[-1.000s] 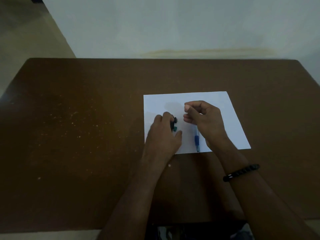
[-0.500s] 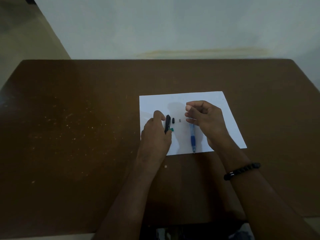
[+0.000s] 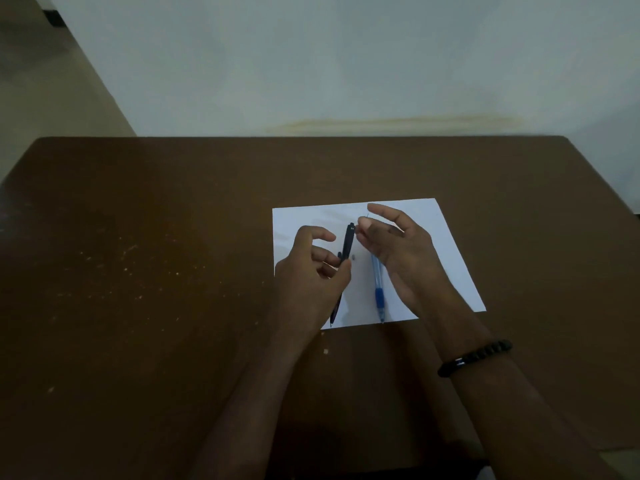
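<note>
A white sheet of paper (image 3: 450,244) lies on the brown table (image 3: 173,271). My left hand (image 3: 311,275) grips a black pen (image 3: 348,242) between thumb and fingers, its rear end pointing away from me and its tip toward the paper's near edge. My right hand (image 3: 398,247) is just right of the pen's rear end. Its thumb and index finger pinch a small thin piece (image 3: 367,215) too small to identify, and the other fingers are spread loosely. A blue pen (image 3: 379,296) lies on the paper under my right hand. Two tiny dark bits (image 3: 353,258) lie between the pens.
A black bead bracelet (image 3: 474,356) sits on my right wrist. Pale specks are scattered over the table's left half. A light wall runs right behind the table's far edge, and floor shows at the far left.
My left hand has picked the black pen up off the paper and now holds it at a slant. My right hand has uncurled and moved to the pen's rear end.
</note>
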